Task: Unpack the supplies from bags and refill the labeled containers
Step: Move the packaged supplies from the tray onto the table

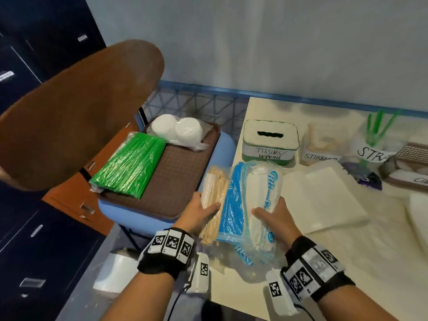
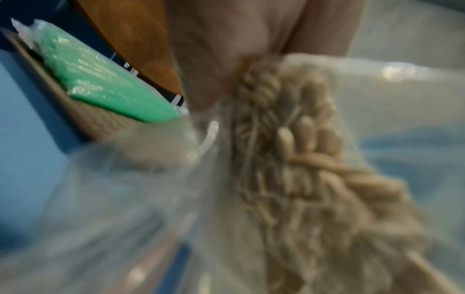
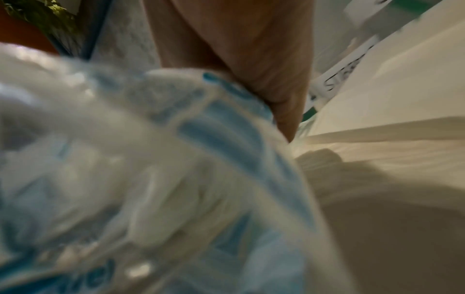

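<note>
Over the counter's (image 1: 347, 251) near-left corner, the left hand (image 1: 199, 214) grips a clear bag of wooden stirrers (image 1: 214, 200) while the right hand (image 1: 275, 218) clutches the blue-and-white tissue pack (image 1: 250, 200) beside it, just short of the labeled tissue box (image 1: 269, 140), with green straws (image 1: 129, 165) on the tray (image 1: 176, 181) to the left.

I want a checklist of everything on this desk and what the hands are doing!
Surface: cream table, partly covered by white paper sheets.
Job's things: clear bag of wooden stirrers, blue-and-white tissue pack; labeled tissue box, stirrer container, straw container.
Clutter: green straw bundle and bagged white cups on brown tray.
Grippers: left hand holds stirrers; right hand holds tissue pack.
Cables: thin black wires below wristbands.
Surroundings: brown chair back, dark cabinets.
</note>
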Motion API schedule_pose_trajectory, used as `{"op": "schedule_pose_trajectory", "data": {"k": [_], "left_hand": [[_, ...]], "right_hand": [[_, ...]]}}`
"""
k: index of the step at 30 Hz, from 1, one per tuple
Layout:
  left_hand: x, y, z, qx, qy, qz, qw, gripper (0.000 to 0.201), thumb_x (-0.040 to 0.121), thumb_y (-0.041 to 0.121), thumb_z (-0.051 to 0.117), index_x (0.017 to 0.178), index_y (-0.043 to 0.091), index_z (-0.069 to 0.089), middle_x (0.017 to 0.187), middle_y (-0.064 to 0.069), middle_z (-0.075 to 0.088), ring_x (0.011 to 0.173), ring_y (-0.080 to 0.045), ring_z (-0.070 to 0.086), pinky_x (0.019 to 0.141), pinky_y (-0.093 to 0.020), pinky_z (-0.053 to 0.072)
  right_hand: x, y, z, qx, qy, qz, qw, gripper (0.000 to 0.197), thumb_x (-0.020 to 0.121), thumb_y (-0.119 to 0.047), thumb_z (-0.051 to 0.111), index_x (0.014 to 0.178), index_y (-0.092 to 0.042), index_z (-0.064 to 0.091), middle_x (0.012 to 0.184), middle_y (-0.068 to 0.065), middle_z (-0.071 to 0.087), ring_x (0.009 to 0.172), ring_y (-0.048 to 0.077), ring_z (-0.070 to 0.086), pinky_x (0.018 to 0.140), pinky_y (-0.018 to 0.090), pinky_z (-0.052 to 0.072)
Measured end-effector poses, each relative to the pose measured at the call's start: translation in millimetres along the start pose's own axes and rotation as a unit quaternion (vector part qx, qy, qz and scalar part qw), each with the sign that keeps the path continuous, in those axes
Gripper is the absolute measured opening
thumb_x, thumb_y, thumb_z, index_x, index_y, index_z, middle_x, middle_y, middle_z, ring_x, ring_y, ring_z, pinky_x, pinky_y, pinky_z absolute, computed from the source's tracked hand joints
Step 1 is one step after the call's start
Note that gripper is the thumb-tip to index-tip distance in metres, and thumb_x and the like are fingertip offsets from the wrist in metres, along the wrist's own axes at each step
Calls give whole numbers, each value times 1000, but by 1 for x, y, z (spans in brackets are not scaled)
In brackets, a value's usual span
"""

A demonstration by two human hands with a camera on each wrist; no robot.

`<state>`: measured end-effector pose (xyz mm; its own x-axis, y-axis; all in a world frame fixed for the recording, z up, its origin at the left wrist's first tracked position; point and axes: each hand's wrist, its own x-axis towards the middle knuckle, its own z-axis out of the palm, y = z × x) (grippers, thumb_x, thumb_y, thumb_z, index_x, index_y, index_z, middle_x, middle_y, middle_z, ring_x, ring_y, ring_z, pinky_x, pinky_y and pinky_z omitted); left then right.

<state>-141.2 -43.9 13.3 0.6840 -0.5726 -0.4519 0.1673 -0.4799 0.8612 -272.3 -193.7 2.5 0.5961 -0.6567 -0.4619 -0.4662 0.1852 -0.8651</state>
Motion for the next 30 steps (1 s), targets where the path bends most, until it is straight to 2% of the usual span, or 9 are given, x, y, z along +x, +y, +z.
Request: {"op": "schedule_pose_trajectory", "data": {"k": [3, 7, 11, 13, 15, 20, 23, 25, 30], "left_hand": [[-13, -12, 31, -15, -23, -12, 1000, 32, 89, 19, 61, 114, 13, 42, 110, -13, 61, 97, -25, 62, 91, -42, 51], [-20, -25, 58, 14, -30, -3, 999, 30, 88, 18, 62, 111, 15, 42, 109, -8, 61, 99, -22, 60, 89, -36, 49], [-21, -38, 72, 25, -17, -15, 999, 34, 86, 22, 66, 110, 14, 43, 115, -13, 60, 105, -26, 60, 96, -46, 48], [-18, -43, 74, 36, -8, -14, 999, 48, 77, 37, 70, 111, 16, 44, 116, -11, 60, 108, -26, 59, 99, -48, 46], [-10, -54, 76, 54, 0, -9, 998, 71, 59, 58, 68, 113, 17, 47, 118, -7, 61, 111, -24, 58, 100, -48, 45], [0, -62, 78, 167, 27, -5, 986, 81, 52, 71, 59, 109, 13, 59, 108, -8, 64, 100, -22, 63, 90, -43, 51], [-19, -34, 77, 233, 47, 8, 971, 57, 76, 55, 64, 99, 3, 62, 100, -18, 65, 96, -30, 62, 83, -40, 49], [-20, -27, 70, 259, 88, 4, 962, 43, 89, 41, 57, 98, -1, 57, 100, -21, 59, 102, -35, 56, 80, -37, 41], [-13, -4, 16, 273, 179, 26, 945, 53, 92, 35, 54, 130, -1, 45, 129, -20, 48, 120, -33, 46, 98, -36, 36]], "right_hand": [[-14, 22, -29, -19, -2, 22, 1000, 54, 75, -17, 71, 118, -16, 38, 105, 5, 60, 95, 24, 62, 87, 44, 52], [-22, 47, -52, -57, -9, 28, 998, 64, 68, -26, 76, 120, -14, 41, 110, 8, 62, 97, 24, 63, 88, 46, 53], [-25, 55, -64, -81, -5, 27, 996, 67, 72, -20, 76, 126, -12, 38, 116, 8, 59, 103, 25, 59, 92, 42, 51], [-26, 55, -68, -85, -8, 24, 996, 69, 73, -18, 76, 130, -11, 36, 120, 9, 58, 104, 24, 58, 92, 38, 49], [-26, 55, -71, -88, -8, 27, 996, 72, 74, -18, 76, 132, -9, 34, 123, 10, 56, 107, 25, 56, 92, 36, 48], [-35, 50, -79, -115, 14, -4, 993, 92, 67, -30, 79, 139, -15, 25, 133, 9, 44, 118, 26, 49, 101, 46, 44], [-47, 31, -87, -131, 25, -44, 990, 96, 76, -27, 74, 147, -13, 11, 146, 9, 25, 132, 26, 35, 110, 38, 33], [-56, 11, -88, -117, 10, -101, 988, 88, 81, -22, 70, 147, -14, 12, 148, 8, 23, 135, 22, 32, 109, 33, 30], [-69, -56, -60, -28, -77, -181, 980, 69, 86, -18, 64, 143, -19, 25, 144, 1, 34, 123, 11, 42, 94, 24, 37]]}}
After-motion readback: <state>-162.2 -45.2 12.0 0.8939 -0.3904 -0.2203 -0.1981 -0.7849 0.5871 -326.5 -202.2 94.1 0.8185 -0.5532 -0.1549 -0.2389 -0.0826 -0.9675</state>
